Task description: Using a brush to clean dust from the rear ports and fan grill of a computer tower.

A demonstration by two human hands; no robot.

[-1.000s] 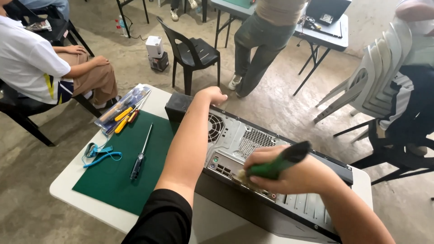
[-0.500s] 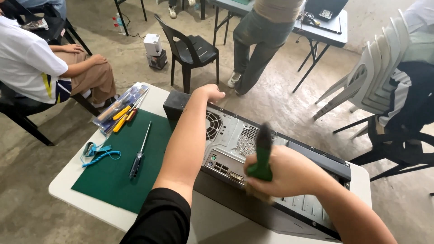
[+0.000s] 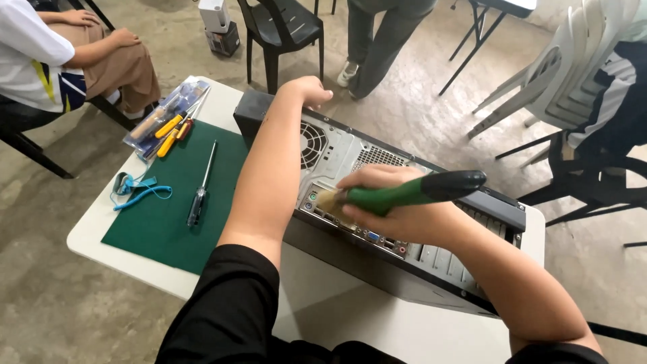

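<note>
My right hand (image 3: 397, 209) has its fingers wrapped around the brush (image 3: 404, 193); it lies nearly level over the PC case's (image 3: 350, 155) rear panel, bristles pointing left onto the ports, dark handle end pointing right. My left hand (image 3: 306, 89) rests half-curled on the case's far edge, its forearm crossing before the fan. A screwdriver (image 3: 201, 185) lies on the green mat (image 3: 162, 216) alongside

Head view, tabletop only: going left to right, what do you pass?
Blue coiled strap → packet of orange-handled tools → loose screwdriver on the green mat → left hand → rear fan grille → right hand holding the green-handled brush.
</note>
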